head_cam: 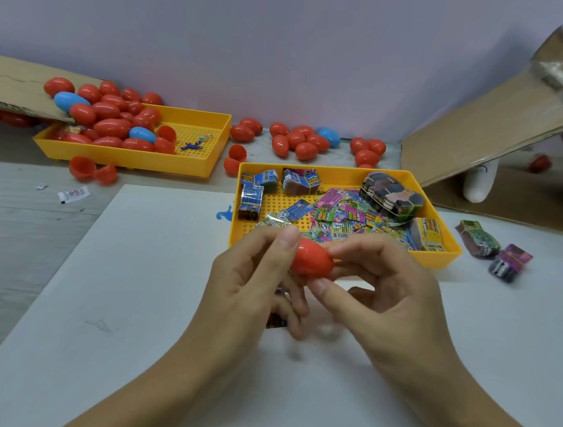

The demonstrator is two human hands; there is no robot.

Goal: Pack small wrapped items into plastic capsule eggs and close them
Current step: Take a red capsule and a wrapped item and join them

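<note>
At centre, above the white sheet (pixel 134 303), the left hand (pixel 248 287) and right hand (pixel 384 294) both pinch one red egg (pixel 313 259) between thumb and fingertips. Just behind it at 1 o'clock, a yellow tray (pixel 450 255) holds loose wrapped packets (pixel 346 218) and bundles. Far off at 10 o'clock, another yellow tray (pixel 206 168) holds red and blue eggs (pixel 113 125).

A closed red capsule egg (pixel 313 258) lies sideways, pinched between both hands above the white sheet.
</note>
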